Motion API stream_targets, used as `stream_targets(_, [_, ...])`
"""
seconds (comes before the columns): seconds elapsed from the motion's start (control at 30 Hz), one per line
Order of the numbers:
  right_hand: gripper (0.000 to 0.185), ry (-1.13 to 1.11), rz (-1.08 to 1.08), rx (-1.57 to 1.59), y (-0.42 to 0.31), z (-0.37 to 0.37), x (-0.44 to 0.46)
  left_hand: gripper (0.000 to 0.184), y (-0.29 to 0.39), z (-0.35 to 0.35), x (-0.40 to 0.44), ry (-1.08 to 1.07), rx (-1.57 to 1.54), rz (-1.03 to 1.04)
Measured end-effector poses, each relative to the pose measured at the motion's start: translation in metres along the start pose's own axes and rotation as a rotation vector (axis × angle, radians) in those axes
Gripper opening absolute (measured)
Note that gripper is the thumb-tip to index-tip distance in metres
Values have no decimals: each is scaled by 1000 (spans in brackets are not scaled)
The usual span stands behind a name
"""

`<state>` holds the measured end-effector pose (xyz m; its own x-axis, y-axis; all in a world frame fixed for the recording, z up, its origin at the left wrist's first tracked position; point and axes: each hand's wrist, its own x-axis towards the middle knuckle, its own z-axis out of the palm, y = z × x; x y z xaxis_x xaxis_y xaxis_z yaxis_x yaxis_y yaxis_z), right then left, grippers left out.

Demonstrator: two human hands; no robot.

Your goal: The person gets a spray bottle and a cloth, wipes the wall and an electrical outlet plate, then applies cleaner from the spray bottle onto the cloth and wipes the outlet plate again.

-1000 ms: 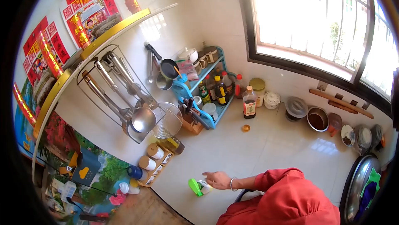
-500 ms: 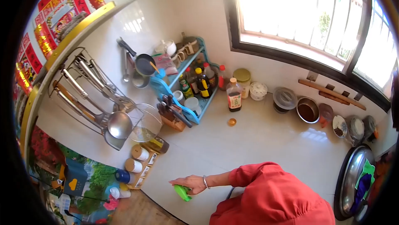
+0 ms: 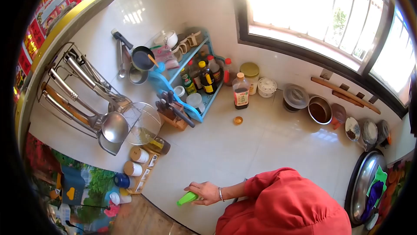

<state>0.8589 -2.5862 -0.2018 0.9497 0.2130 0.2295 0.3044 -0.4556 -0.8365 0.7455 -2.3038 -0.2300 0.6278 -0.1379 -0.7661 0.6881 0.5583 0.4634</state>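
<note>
While grip (image 3: 204, 192) half-hides green item (image 3: 186, 198), cap (image 3: 238, 120), rack (image 3: 161, 84)

The right hand (image 3: 205, 192) covers part of the green object (image 3: 186, 198); the red sleeve (image 3: 284, 206), cut off below, hides some tabletop (image 3: 265, 143); the sauce bottle's (image 3: 240, 91) small print is unreadable.

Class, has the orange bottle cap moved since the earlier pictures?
No, no shift: the orange bottle cap lies just in front of the sauce bottle, as before.
</note>
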Motion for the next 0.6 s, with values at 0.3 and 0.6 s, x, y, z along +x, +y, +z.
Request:
stream_targets(0.3, [81,-167,-239,155,38,-7,14,27,-70,-100,-61,151,-333,134])
stream_targets(0.6, [70,-317,-192,404,33,27,35,28,-157,-111,-105,295,-607,369])
